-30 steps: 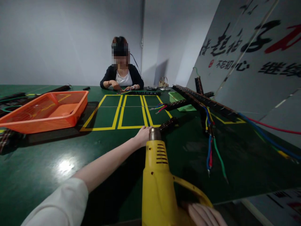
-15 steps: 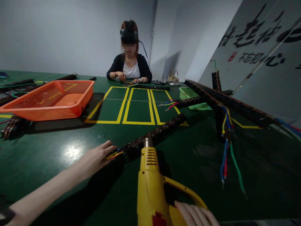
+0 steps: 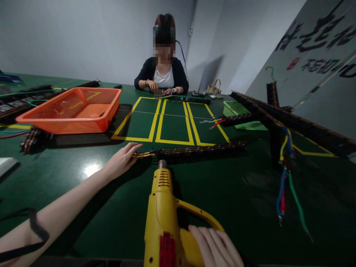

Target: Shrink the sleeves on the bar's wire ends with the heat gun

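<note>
My right hand is wrapped round the handle of a yellow heat gun, low in the middle of the view. Its metal nozzle points away from me, close to the near side of a long black cable-like strip. That strip lies nearly level across the table. My left hand has its fingers closed on the bundle of coloured wires at the strip's left end; blue and yellow wires show there. The thumb and the undersides of the fingers are hidden.
An orange basket stands at the left, near more black strips. At the right, several black strips with coloured wire ends lie crossed over a green basket. Across the green table sits a person handling another strip.
The black strip has swung from slanting to nearly level, its right end coming nearer me. The heat gun's nozzle now sits nearer the strip's wire end. The view has shifted somewhat.
</note>
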Available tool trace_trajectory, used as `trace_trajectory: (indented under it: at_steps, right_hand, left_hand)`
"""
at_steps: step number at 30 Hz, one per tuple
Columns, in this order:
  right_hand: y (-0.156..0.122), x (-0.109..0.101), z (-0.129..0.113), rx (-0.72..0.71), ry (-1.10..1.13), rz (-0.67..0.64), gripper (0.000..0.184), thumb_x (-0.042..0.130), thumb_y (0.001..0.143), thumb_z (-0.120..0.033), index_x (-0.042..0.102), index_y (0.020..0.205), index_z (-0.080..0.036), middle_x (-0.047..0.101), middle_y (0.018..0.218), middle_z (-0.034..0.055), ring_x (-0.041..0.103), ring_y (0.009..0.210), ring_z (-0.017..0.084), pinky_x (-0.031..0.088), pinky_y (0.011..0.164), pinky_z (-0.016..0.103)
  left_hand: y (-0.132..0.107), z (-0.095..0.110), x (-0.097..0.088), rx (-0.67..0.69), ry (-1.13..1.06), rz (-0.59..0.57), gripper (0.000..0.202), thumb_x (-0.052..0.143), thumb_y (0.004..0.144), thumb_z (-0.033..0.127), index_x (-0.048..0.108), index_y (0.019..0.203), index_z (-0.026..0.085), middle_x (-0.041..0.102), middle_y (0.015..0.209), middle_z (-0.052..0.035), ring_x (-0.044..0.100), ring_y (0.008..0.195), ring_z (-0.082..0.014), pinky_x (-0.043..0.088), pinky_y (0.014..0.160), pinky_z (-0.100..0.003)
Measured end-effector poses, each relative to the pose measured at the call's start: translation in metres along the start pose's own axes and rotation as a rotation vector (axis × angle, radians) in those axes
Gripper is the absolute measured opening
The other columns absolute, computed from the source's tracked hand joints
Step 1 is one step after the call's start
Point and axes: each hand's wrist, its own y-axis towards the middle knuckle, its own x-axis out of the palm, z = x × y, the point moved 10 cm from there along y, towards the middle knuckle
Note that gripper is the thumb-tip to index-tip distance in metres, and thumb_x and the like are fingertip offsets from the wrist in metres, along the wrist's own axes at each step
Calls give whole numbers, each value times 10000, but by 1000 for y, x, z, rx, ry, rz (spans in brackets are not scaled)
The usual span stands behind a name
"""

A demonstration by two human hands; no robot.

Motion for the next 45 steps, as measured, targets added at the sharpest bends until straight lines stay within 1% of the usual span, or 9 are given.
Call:
trace_trajectory:
  at_steps: [3, 6, 9, 14, 22, 27, 31, 38, 45]
  right_hand:
    - [13, 10, -12, -169, -40, -226, 427, 456, 886, -524, 628, 1096, -193, 710, 968, -21, 669, 825, 142, 456, 759, 287]
    - [27, 13, -14, -158, -53, -326, 430, 485, 823, -398, 581, 1191, -198, 692, 1070, -24, 672, 891, 150, 507, 724, 270]
    - [41, 20, -26, -105, -39, -410, 692, 492, 720, -285, 395, 1388, -130, 646, 1183, 36, 662, 957, 178, 537, 754, 282]
    - [56, 38, -48, -27, 104, -565, 950, 537, 697, -355, 102, 1489, -59, 664, 1134, 73, 662, 925, 191, 546, 767, 281]
    - [58, 48, -71, -89, 23, -468, 795, 395, 765, -192, 98, 1496, -89, 689, 1027, 57, 661, 903, 187, 528, 802, 302]
    - [63, 60, -90, -142, 6, -432, 702, 305, 825, -202, 129, 1482, -32, 682, 947, 88, 659, 814, 195, 525, 760, 307]
    - [69, 69, -113, -200, -12, -382, 635, 273, 869, -207, 181, 1468, -17, 672, 898, 108, 641, 749, 204, 505, 726, 311]
    - [88, 85, -159, -271, 129, -479, 708, 427, 806, -165, 184, 1459, -43, 607, 776, 48, 563, 646, 197, 430, 598, 324]
    - [88, 91, -160, -248, 211, -521, 800, 523, 789, -265, 141, 1467, -82, 607, 815, 32, 557, 673, 193, 398, 620, 337]
  left_hand:
    - [-23, -19, -19, -34, 15, 16, 298, 391, 935, 369, 563, 1099, 190, 567, 1087, -79, 583, 986, -182, 491, 882, -311]
    - [-29, -25, -27, -23, 39, 8, 288, 363, 947, 356, 595, 987, 190, 582, 1033, -66, 576, 934, -164, 481, 824, -285]
    - [-23, -23, -29, 2, 120, 18, 277, 352, 945, 316, 595, 946, 184, 577, 1024, -76, 545, 929, -182, 463, 817, -308]
    - [-16, -20, -20, 41, 133, -58, 234, 367, 939, 308, 555, 927, 170, 570, 953, -78, 518, 880, -201, 436, 786, -333]
    - [-13, -40, -17, -2, 23, -134, 389, 302, 954, 410, 572, 808, 171, 580, 826, -63, 520, 801, -185, 404, 749, -307]
    - [-18, -71, -8, -273, -208, -171, 510, 287, 924, 507, 549, 645, 170, 575, 643, -27, 515, 612, -145, 340, 590, -252]
    - [-22, -86, -9, -409, -257, -100, 583, 303, 873, 598, 500, 534, 168, 504, 500, -13, 437, 495, -128, 277, 524, -245]
    - [-25, -94, -22, -511, -424, 42, 599, 369, 782, 683, 482, 532, 151, 445, 498, 4, 373, 506, -107, 276, 490, -230]
    - [-29, -96, -20, -527, -479, 37, 557, 382, 783, 663, 390, 521, 171, 349, 491, 27, 304, 504, -90, 241, 479, -224]
